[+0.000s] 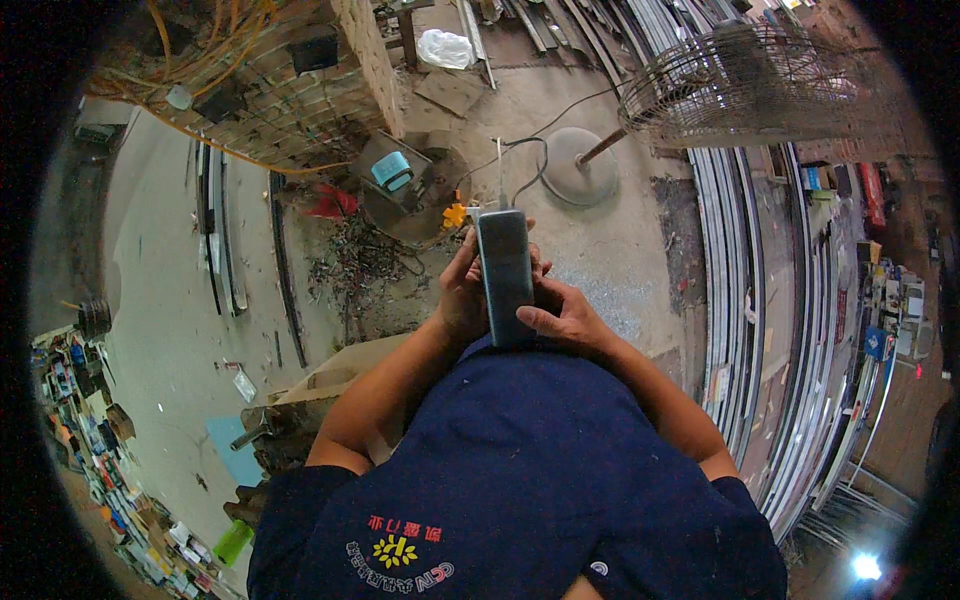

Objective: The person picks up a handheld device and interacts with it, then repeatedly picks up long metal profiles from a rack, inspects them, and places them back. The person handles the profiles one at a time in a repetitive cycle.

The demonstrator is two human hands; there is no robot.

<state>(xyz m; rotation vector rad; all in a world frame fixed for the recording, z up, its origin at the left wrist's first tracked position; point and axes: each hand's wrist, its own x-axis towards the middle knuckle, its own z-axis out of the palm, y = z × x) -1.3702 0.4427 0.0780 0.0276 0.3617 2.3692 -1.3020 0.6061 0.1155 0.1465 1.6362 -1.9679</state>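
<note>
A dark, flat, phone-shaped device [506,275] with rounded corners is held upright in front of my dark blue shirt. My left hand [462,292] wraps its left side, fingers partly hidden behind it. On the right edge rests the thumb of my right hand [568,314], whose other fingers curl behind the device. A pale cable [501,165] and a dark cable [545,160] run near its far end; I cannot tell which of them is joined to it. Just left of that end shows an orange star-shaped knob [455,214].
Beyond my hands stand a machine with a light blue part [391,171] and a round fan base [580,168], its wire cage [740,85] at upper right. Long metal profiles [740,300] lie along the right. Dark scraps [350,265] litter the floor on the left, near a brick-like block [300,120].
</note>
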